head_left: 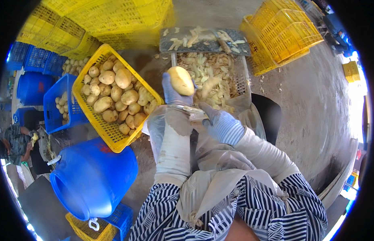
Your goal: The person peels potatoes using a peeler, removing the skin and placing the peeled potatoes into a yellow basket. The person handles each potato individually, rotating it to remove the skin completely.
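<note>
My left hand (175,90), in a striped blue work glove, holds up a large pale potato (181,81), much of it peeled. Gloved alike, my right hand (221,123) grips a peeler (193,112) whose far end reaches over my left wrist, below the potato. Beyond both hands, a crate (245,75) is heaped with peelings (211,72). Across its far side lies a dark board (205,42) with scraps and a tool with a wrapped handle (223,45). Left of my hands, a yellow plastic crate (107,144) is full of potatoes (116,93).
A blue plastic barrel (96,177) lies at the lower left, near a blue crate of potatoes (50,111). Stacked yellow crates (129,18) stand at the back left, more yellow crates (283,36) at the right. Another person (18,141) works at the far left.
</note>
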Motion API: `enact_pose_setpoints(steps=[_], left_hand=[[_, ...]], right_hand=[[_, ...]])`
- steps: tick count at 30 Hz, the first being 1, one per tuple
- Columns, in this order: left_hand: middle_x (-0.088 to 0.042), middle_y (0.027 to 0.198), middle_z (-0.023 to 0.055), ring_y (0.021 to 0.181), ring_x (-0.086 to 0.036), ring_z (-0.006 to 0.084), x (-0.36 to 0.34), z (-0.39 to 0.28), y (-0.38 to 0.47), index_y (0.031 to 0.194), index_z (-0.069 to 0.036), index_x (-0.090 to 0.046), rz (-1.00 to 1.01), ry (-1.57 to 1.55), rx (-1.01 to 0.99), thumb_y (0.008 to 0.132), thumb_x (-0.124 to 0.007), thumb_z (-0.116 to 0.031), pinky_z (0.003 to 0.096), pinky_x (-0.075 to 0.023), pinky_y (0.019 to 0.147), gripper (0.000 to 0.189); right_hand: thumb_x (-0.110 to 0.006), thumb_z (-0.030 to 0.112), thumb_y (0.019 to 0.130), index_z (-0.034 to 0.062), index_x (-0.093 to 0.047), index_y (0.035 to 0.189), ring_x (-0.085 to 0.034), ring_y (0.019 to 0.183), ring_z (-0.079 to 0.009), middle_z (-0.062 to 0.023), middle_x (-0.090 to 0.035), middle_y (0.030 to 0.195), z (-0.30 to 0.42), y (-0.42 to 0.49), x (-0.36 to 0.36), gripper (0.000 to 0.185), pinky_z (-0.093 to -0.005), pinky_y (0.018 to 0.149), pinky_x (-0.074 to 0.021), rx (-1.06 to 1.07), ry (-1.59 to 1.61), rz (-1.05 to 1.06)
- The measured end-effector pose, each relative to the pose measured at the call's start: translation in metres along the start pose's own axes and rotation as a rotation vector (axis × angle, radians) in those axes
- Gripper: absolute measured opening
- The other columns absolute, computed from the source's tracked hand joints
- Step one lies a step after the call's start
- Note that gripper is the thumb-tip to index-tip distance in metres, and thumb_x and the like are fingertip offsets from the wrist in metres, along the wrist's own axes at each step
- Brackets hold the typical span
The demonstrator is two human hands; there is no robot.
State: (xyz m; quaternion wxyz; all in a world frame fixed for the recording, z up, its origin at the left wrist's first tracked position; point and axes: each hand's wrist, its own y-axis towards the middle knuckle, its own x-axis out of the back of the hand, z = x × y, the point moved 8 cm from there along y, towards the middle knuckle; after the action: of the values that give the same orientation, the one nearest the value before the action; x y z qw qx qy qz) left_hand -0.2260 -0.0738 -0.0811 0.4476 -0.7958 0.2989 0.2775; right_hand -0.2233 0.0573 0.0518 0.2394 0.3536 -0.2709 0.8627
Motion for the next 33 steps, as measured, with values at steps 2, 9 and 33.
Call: enact_pose_setpoints(steps=[2, 9, 33], left_hand=[[-0.056, 0.09, 0.0089, 0.078, -0.054, 0.0243, -0.044, -0.002, -0.024, 0.103, -0.011, -0.05, 0.488, -0.092, 0.047, 0.074, -0.039, -0.064, 0.0384, -0.0451, 0.065, 0.062], [-0.055, 0.098, 0.0067, 0.09, -0.052, 0.0216, -0.045, 0.004, -0.027, 0.104, -0.012, -0.05, 0.1, -0.049, -0.028, 0.077, -0.04, -0.057, 0.0393, -0.0448, 0.071, 0.054], [-0.054, 0.1, 0.0115, 0.088, -0.052, 0.0259, -0.067, 0.003, -0.036, 0.109, -0.007, -0.047, 0.168, -0.039, -0.092, 0.077, -0.048, -0.051, 0.0403, -0.0455, 0.074, 0.054]], right_hand=[[-0.049, 0.017, 0.077, 0.0039, -0.04, 0.115, -0.057, 0.077, -0.0381, -0.0257, -0.057, 0.079, -0.006, -0.003, 0.022, 0.041, -0.0427, 0.068, -0.0464, 0.027, 0.061, -0.101], [-0.049, 0.013, 0.076, 0.0033, -0.038, 0.118, -0.057, 0.072, -0.0373, -0.0255, -0.057, 0.081, -0.01, 0.026, 0.027, 0.045, -0.0426, 0.063, -0.0462, -0.012, 0.066, -0.155], [-0.048, 0.012, 0.078, 0.004, -0.04, 0.117, -0.058, 0.075, -0.0373, -0.0246, -0.058, 0.082, -0.022, 0.033, 0.051, 0.041, -0.0412, 0.065, -0.048, -0.008, 0.182, -0.295]])
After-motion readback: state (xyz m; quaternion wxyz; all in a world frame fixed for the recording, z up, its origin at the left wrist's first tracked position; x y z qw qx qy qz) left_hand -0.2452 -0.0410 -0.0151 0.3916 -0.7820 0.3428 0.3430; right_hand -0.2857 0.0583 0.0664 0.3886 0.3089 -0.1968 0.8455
